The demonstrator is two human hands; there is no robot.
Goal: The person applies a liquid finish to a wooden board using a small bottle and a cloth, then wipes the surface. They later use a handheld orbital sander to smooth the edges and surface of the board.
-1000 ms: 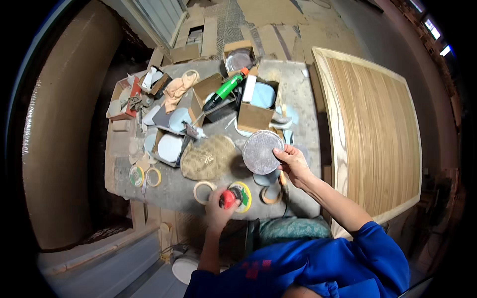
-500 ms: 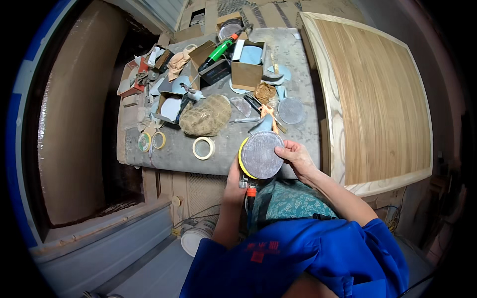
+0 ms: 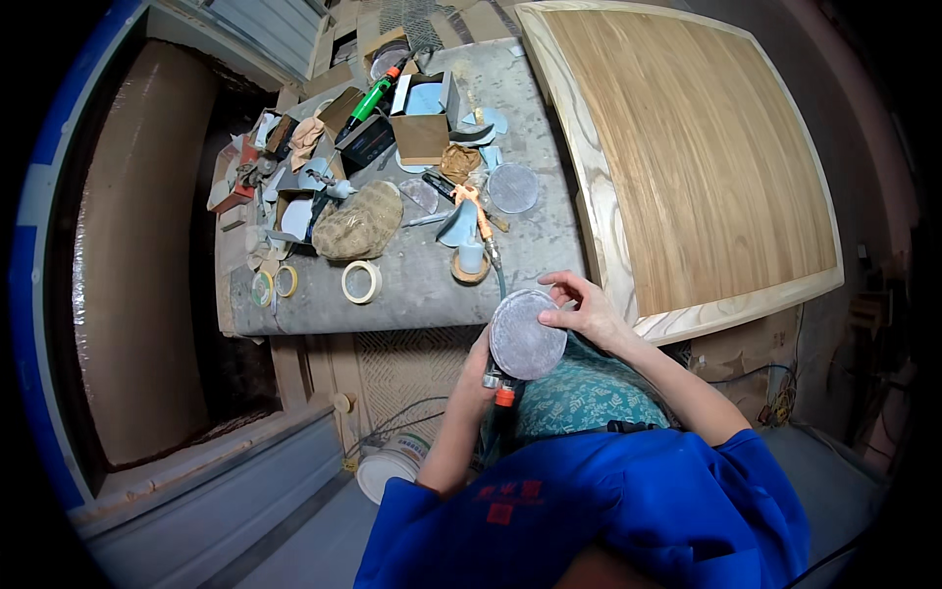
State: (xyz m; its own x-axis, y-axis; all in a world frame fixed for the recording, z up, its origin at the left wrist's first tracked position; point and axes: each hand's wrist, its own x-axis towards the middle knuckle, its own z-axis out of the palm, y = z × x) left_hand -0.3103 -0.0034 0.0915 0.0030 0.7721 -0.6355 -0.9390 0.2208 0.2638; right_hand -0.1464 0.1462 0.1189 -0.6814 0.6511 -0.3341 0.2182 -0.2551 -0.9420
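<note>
A round sander is held face up in front of my body, its pad covered by a grey sanding disc (image 3: 527,336). My left hand (image 3: 479,361) is closed round the sander's left side from below, its fingers mostly hidden behind the pad. An orange hose fitting (image 3: 504,396) sticks out at the bottom, toward me. My right hand (image 3: 587,312) rests its thumb on the disc's upper right face, with the other fingers spread apart just beyond the rim. Past the sander, on the table, another grey sanding disc (image 3: 513,187) lies flat.
The grey worktable (image 3: 422,306) carries a masking tape roll (image 3: 361,282), a plastic-wrapped brown bundle (image 3: 358,221), a cardboard box of blue discs (image 3: 422,137) and a green tool (image 3: 371,101). A framed wooden panel (image 3: 706,187) stands close on the right. A white bucket (image 3: 390,469) sits on the floor.
The yellow pad edge at the disc's left no longer shows. My right thumb has come off the disc's edge onto its face, and the fingers have spread. The view has swung to the right.
</note>
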